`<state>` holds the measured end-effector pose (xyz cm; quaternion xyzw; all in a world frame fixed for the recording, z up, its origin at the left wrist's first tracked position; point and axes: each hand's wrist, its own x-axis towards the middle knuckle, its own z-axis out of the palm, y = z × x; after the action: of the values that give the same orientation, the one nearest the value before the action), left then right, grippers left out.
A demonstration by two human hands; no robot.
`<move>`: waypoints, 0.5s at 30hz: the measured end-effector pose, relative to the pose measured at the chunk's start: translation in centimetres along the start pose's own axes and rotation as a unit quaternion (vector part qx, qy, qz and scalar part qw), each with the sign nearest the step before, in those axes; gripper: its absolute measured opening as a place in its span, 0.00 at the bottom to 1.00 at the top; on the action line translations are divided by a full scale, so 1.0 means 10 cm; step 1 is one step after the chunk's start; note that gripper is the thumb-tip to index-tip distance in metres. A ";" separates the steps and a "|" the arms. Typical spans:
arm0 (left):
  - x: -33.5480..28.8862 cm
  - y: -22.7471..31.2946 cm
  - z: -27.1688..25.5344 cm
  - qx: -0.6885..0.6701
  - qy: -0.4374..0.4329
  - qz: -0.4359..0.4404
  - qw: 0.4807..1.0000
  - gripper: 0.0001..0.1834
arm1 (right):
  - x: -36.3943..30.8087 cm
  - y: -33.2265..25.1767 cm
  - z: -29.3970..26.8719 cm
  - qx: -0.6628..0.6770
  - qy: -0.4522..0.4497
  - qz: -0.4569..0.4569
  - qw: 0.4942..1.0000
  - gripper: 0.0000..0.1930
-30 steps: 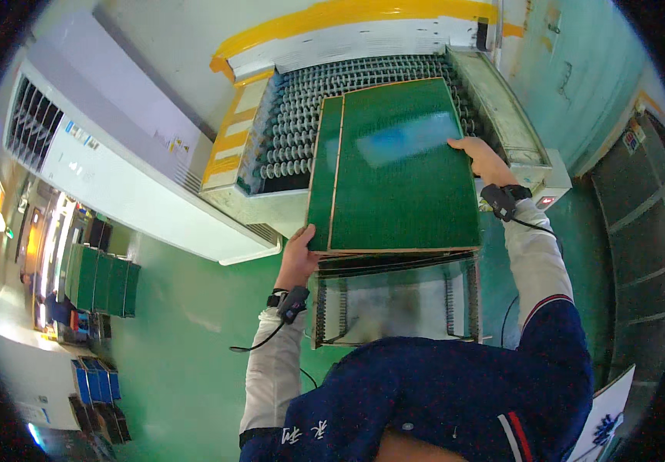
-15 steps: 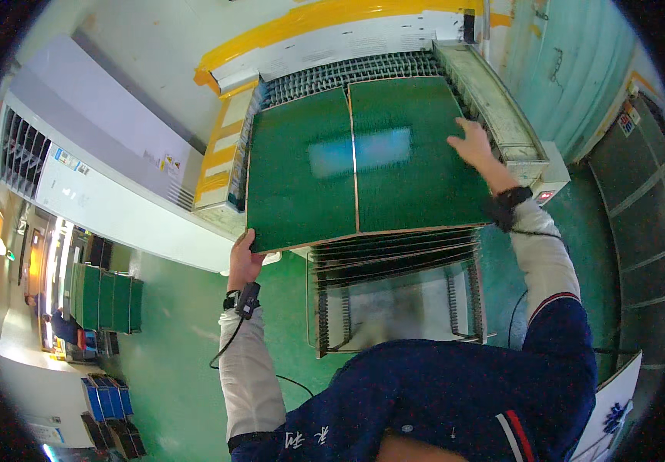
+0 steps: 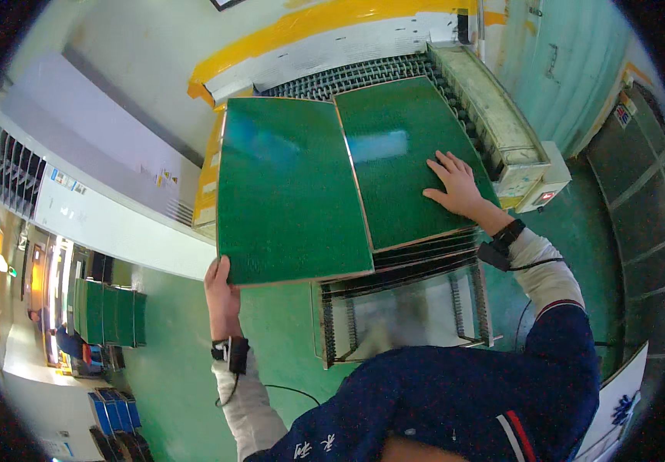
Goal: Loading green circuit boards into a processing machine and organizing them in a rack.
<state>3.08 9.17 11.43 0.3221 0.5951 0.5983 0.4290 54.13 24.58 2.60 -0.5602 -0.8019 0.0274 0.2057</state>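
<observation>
My left hand point(image 3: 222, 296) grips the near left corner of a large green panel point(image 3: 290, 192), thumb on top and fingers hidden below. This panel is tilted and sticks out toward me past its neighbour. Beside it lies a second green panel point(image 3: 402, 146), its far end over the roller conveyor point(image 3: 302, 85). My right hand point(image 3: 457, 183) rests on this second panel near its right edge, fingers spread. A copper-coloured edge runs between the two panels. Below their near edges stands a slotted rack point(image 3: 394, 308) with several thin dark sheets in its upper part.
A long white machine housing point(image 3: 117, 223) flanks the conveyor at left. At right are a metal side rail point(image 3: 494, 115) and a small control box point(image 3: 546, 185). Dark panels point(image 3: 637, 223) lean farther right. Stacked green panels point(image 3: 109, 312) stand on the green floor, with a person point(image 3: 70, 339) beyond.
The left panel has been drawn toward me and leftward in my left hand, out of line with the right one. My right hand has come nearer, from the right edge onto the right panel.
</observation>
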 end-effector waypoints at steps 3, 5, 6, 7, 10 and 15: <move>-0.29 -0.06 -0.06 -0.021 0.017 0.012 1.000 0.09 | 0.17 0.05 0.07 0.008 -0.022 -0.030 0.999 0.36; -0.45 -0.13 -0.06 -0.008 0.061 -0.005 0.998 0.09 | 0.40 0.13 0.13 0.014 -0.036 -0.059 0.998 0.37; -0.53 -0.17 -0.05 -0.007 0.076 -0.012 0.997 0.09 | 0.54 0.18 0.16 0.016 -0.053 -0.078 0.995 0.37; -0.63 -0.22 -0.05 -0.015 0.086 -0.007 0.996 0.10 | 0.70 0.24 0.19 0.020 -0.068 -0.099 0.993 0.37; -0.95 -0.40 -0.01 -0.049 0.122 -0.009 0.991 0.12 | 1.16 0.39 0.19 -0.007 -0.105 -0.144 0.984 0.37; -1.37 -0.81 0.12 -0.020 0.160 0.001 0.987 0.10 | 1.91 0.27 -0.01 -0.214 -0.132 0.014 0.968 0.38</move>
<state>10.99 -3.25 5.24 0.2140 0.6440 0.6543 0.3336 51.06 42.95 7.62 -0.5939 -0.8012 -0.0677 -0.0270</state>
